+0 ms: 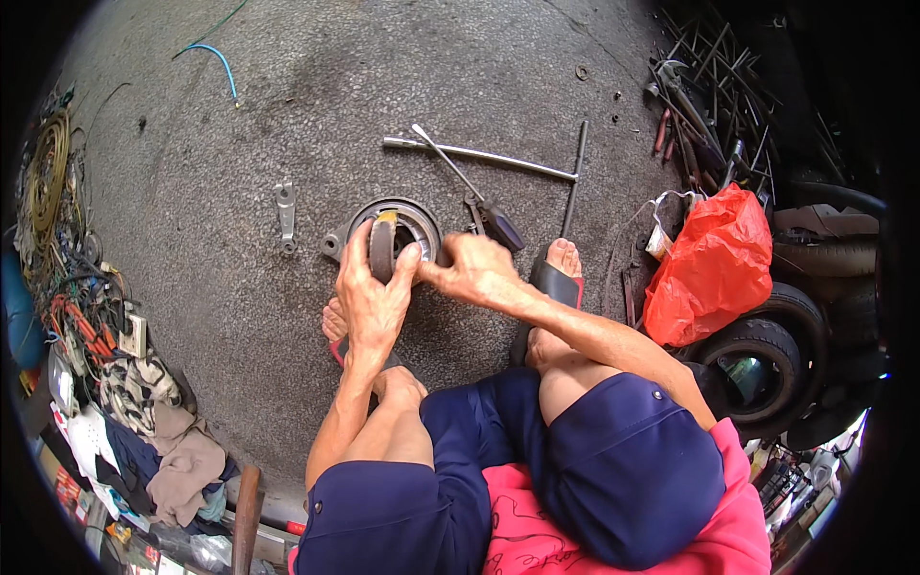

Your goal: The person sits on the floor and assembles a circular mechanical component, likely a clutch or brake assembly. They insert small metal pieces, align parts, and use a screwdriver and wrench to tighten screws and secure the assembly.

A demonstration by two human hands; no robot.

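Observation:
A round metal brake plate (429,213) with a lug on its left side lies on the ground in front of me. Over its left part, my left hand (369,302) grips a curved brake shoe (381,251) with a dark face, between thumb and fingers. A yellowish patch shows at the shoe's far end. My right hand (479,271) is closed at the plate's near right edge, its fingers curled and its thumb close to my left thumb. Whatever it pinches is hidden. To the left lies a small metal lever arm (286,218).
Beyond the plate lie a T-handle socket wrench (479,155), a screwdriver (465,177) and dark-handled pliers (498,225). A red plastic bag (714,268), tyres (757,359) and piled tools (695,120) stand right. Cables (53,182) and rags (182,460) line the left.

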